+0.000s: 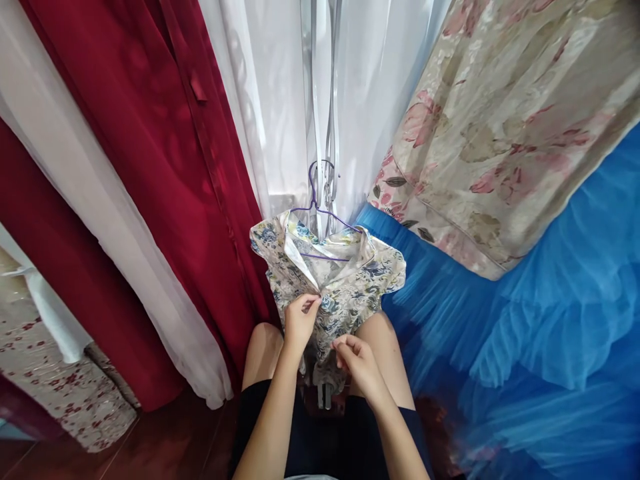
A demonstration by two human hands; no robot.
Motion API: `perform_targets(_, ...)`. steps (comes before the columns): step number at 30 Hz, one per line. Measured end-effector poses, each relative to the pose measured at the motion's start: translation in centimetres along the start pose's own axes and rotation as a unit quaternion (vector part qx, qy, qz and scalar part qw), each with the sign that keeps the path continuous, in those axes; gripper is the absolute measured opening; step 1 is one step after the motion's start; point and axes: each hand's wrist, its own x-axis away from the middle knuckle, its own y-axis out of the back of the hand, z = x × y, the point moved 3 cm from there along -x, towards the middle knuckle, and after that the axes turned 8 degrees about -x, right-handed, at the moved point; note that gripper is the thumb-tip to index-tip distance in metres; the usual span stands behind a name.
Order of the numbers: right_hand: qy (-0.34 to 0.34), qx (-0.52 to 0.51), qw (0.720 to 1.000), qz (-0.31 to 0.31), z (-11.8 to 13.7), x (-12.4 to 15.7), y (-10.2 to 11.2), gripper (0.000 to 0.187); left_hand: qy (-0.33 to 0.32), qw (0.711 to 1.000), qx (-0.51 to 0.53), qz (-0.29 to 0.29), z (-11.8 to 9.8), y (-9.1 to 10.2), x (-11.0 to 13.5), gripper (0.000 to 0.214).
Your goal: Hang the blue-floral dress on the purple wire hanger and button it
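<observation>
A floral blouse (355,287) with cap sleeves and an open collar lies across my knees, in cream with blue and yellow-green flowers. A purple hanger (313,187) runs through its neckline, the hook pointing away from me. At the base of the neck opening, my left hand (301,319) pinches the blouse's front edge between thumb and fingers. Lower and to the right, my right hand (354,353) hovers over or beside the cloth with its fingers curled together. Whatever those fingers hold, if anything, is too small to see.
White fabric (280,100) with hanging straps (323,100) is straight ahead. Dark red drapes (150,147) and a pale sheer panel (125,267) hang on the left. On the right are a pink-flowered cloth (500,147) and blue tulle (540,313). A dark tiled floor (175,440) shows below.
</observation>
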Motion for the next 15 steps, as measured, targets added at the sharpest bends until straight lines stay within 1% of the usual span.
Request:
perform_targets(2, 0.035, 0.02, 0.999, -0.036, -0.1, -0.1, 0.2, 0.028, -0.026, 0.999, -0.007, 0.032, -1.4, 1.1, 1.3, 0.012)
perform_targets(5, 0.115, 0.098, 0.985, -0.088, 0.8, -0.5, 0.1, 0.036, -0.085, 0.991, -0.035, 0.1, -4.3, 2.5, 3.1, 0.014)
perform_targets(6, 0.145, 0.124, 0.977, -0.096, 1.3, -0.6, 0.0, 0.032, -0.111, 0.985, -0.048, 0.125, -5.3, 2.8, 3.4, 0.015)
perform_targets(8, 0.199, 0.153, 0.964, -0.091, 2.5, -0.9, -0.4, 0.016, -0.164, 0.969, -0.085, 0.161, -7.3, 3.3, 3.4, 0.014)
perform_targets(9, 0.221, 0.156, 0.959, -0.084, 3.0, -0.9, -0.6, 0.015, -0.19, 0.962, -0.107, 0.167, -8.2, 3.5, 3.1, 0.013)
perform_targets(11, 0.246, 0.158, 0.954, -0.074, 3.6, -0.8, -0.6, 0.023, -0.241, 0.946, -0.151, 0.156, -10.0, 4.1, 1.6, 0.013)
perform_targets(12, 0.251, 0.16, 0.952, -0.072, 3.8, -0.6, -0.5, 0.024, -0.264, 0.94, -0.168, 0.136, -10.8, 4.5, 0.6, 0.013)
perform_targets(15, 0.252, 0.17, 0.951, -0.062, 4.2, 0.3, 0.2, 0.028, -0.316, 0.927, -0.199, 0.045, -13.3, 6.1, -3.5, 0.011)
